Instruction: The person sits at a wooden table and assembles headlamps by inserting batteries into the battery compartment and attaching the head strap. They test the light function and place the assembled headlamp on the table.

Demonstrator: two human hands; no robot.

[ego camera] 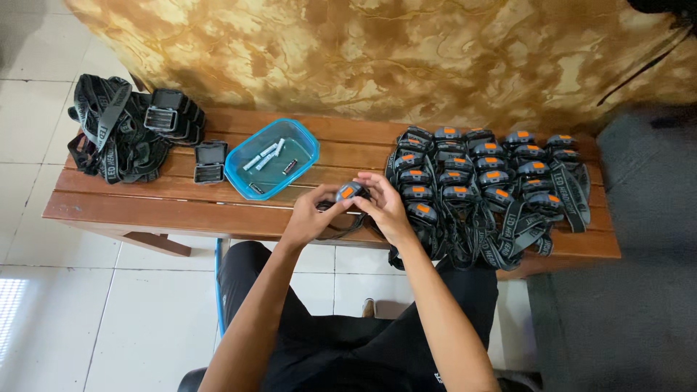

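Both of my hands hold one grey headlamp with an orange button [349,192] over the front half of a wooden bench [160,210]. My left hand [312,214] grips it from the left. From the right, my right hand [383,205] closes around it. Its black strap hangs below my hands, just over the bench's front edge. Right beside my right hand lies a packed pile of matching headlamps [486,185] with grey straps.
A blue plastic tray [299,161] holding a few small batteries sits left of my hands. Further left are a loose black battery holder [210,162], a stack of black holders [174,116] and a heap of straps [109,131]. A patterned wall stands behind the bench.
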